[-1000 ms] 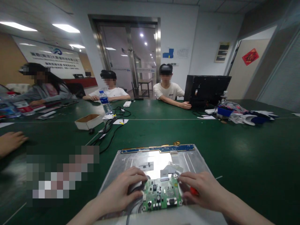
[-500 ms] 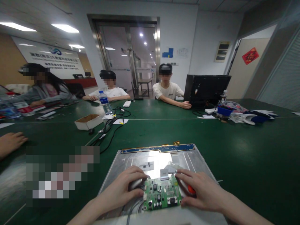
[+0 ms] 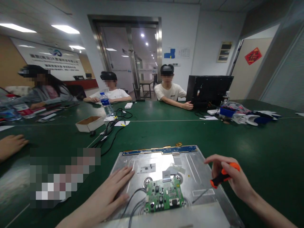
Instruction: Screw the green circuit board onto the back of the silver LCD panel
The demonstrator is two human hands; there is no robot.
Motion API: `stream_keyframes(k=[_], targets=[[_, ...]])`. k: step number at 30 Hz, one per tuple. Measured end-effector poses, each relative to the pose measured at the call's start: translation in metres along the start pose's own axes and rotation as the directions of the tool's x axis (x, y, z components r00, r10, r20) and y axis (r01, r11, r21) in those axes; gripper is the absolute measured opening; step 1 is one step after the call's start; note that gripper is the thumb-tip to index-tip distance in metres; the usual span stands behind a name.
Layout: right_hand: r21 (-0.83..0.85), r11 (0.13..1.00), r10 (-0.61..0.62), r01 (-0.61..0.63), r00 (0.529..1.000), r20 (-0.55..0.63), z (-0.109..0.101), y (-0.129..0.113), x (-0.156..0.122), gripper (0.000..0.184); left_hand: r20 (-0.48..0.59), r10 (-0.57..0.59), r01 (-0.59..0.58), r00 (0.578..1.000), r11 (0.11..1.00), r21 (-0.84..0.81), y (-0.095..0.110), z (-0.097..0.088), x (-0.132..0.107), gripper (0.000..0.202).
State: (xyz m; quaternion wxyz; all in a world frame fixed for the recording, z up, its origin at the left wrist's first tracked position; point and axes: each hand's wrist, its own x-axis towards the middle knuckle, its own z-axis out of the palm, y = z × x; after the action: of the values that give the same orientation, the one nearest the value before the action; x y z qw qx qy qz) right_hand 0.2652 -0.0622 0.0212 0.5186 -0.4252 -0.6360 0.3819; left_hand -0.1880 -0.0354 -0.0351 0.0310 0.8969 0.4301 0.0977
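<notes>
A silver metal panel (image 3: 197, 174) lies flat on the green table in front of me, with a blue strip board (image 3: 161, 149) along its far edge. A small green circuit board (image 3: 164, 195) sits on its near part, with grey wires curling off to the left. My left hand (image 3: 108, 196) rests flat on the panel left of the board, fingers stretched out. My right hand (image 3: 231, 179) is lifted off to the right of the panel and grips a screwdriver (image 3: 222, 179) with an orange and black handle, its thin shaft pointing down to the panel.
Three other people sit around the green table (image 3: 249, 145); another person's hand (image 3: 10, 145) rests at the left edge. A cardboard box (image 3: 89, 123), water bottle (image 3: 105, 104) and black cables (image 3: 111, 128) lie at mid-left. A black monitor (image 3: 209, 91) and gloves (image 3: 258, 119) are at the back right.
Both hands have left the green circuit board. The left slid left and flattened on the panel. The right pulled away to the right, raising the orange screwdriver into view.
</notes>
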Motion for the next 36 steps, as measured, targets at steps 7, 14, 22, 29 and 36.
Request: stream_keyframes(k=[7,14,22,29,36], targets=[[0.418,0.737,0.552,-0.531,0.830,0.081,0.018,0.046,-0.010,0.056,-0.012,-0.013,0.013,1.000,0.999,0.044,0.012,0.006,0.005,0.067],[0.426,0.758,0.527,-0.494,0.849,0.045,0.006,0.049,-0.003,0.055,0.083,0.001,0.003,0.997,0.998,-0.057,0.008,0.011,0.022,0.070],[0.486,0.764,0.481,-0.424,0.877,0.008,0.008,0.037,0.025,0.053,0.056,-0.149,0.158,0.987,0.959,-0.235,0.041,-0.020,0.075,0.038],[0.557,0.736,0.418,-0.384,0.906,0.072,0.043,0.039,0.061,0.054,0.066,-0.208,0.218,0.976,0.934,-0.284,0.048,-0.016,0.122,0.035],[0.580,0.717,0.426,-0.387,0.902,0.075,0.045,0.062,0.056,0.055,0.072,-0.143,0.159,0.987,0.936,-0.315,0.043,-0.010,0.115,0.013]])
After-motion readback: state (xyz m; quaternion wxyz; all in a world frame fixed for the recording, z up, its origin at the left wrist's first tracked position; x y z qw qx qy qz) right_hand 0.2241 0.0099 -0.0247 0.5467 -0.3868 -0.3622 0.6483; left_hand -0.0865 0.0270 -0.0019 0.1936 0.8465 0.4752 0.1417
